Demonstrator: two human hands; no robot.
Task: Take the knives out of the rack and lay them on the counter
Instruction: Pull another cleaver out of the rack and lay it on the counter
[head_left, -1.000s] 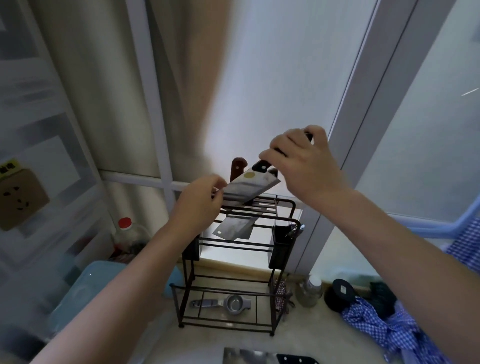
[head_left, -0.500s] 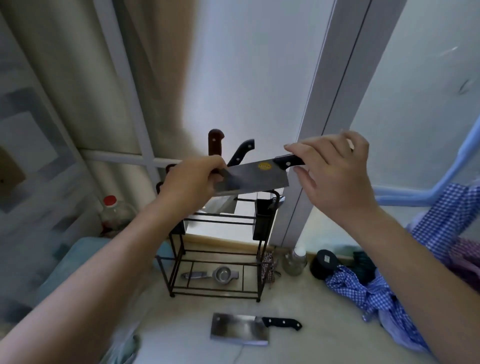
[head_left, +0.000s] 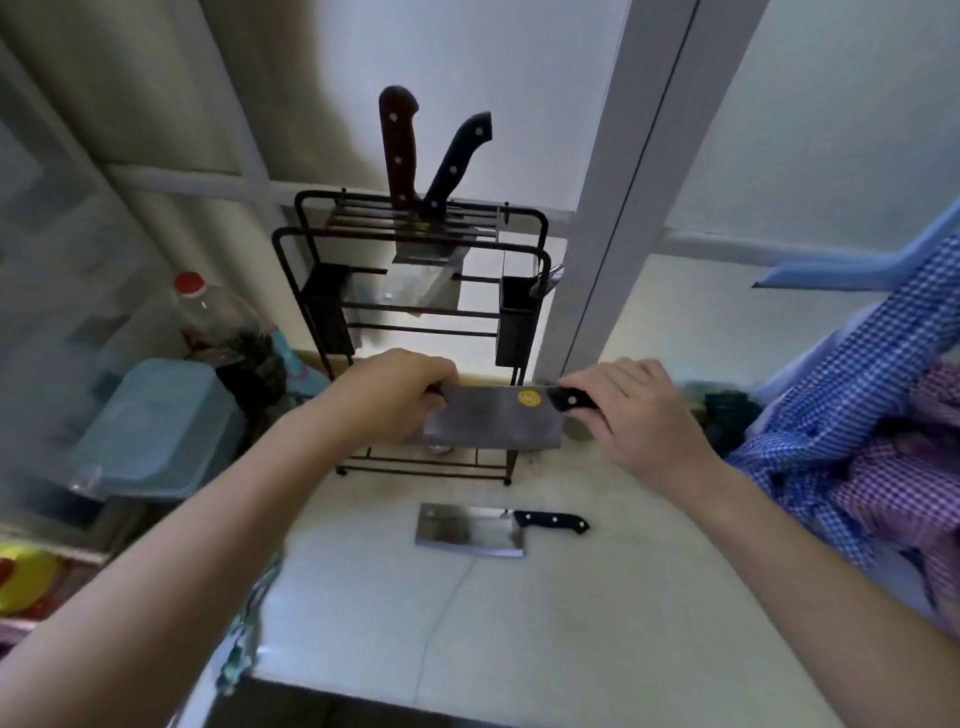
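Cleaver (head_left: 493, 421) held level above the surface (head_left: 519, 623), long axis nine-to-three, left hand (head_left: 400, 397) pinching blade tip, right hand (head_left: 631, 415) gripping handle; second cleaver (head_left: 470, 530) lying at six o'clock.

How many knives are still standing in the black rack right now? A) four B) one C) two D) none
C: two handles stick up out of the rack, a brown-handled knife and a black-handled knife; another cleaver already lies on the counter, and one more is held by the left hand and right hand.
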